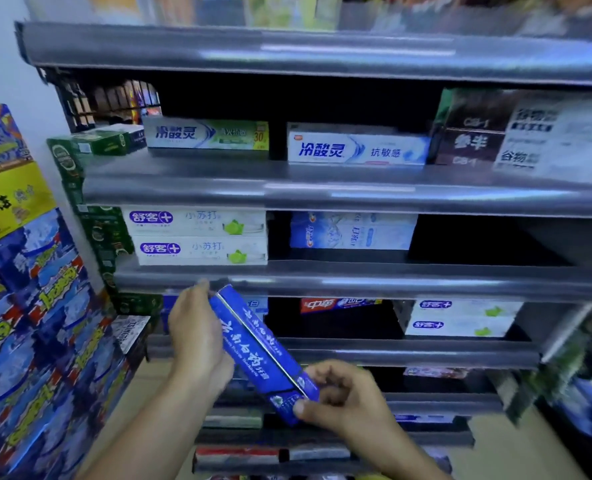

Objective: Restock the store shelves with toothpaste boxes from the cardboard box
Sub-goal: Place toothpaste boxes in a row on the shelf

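– Grey store shelves [322,199] fill the view, with rows of toothpaste lying face-out on several levels, and stacked blue cartons [38,323] against the wall on the left. Where's the one being stocked?
– Held in front of the shelves, resting on none of them. It's a dark blue toothpaste box [253,344], tilted, with its far end up by the rim under the white-and-green boxes [197,235] and its near end low and to the right
– And the hands?
– Both are on it. The left hand [197,337] wraps the upper half from the left, fingers curled toward the far end. The right hand [339,393] pinches the near end, thumb on the face and fingers behind
– The cardboard box?
– Not in view
– So which step is this?
– Placing, I'd say. The box is in hand and angled toward the level below, where a pale blue box [256,304] shows just past the left hand and a red-topped box [336,304] lies further right
– What does the next move need?
– Levelling the box so its long face looks outward like the rest, then sliding it in under the rim above without knocking it. I can't tell which slot it's meant for, because the picture is blurred there
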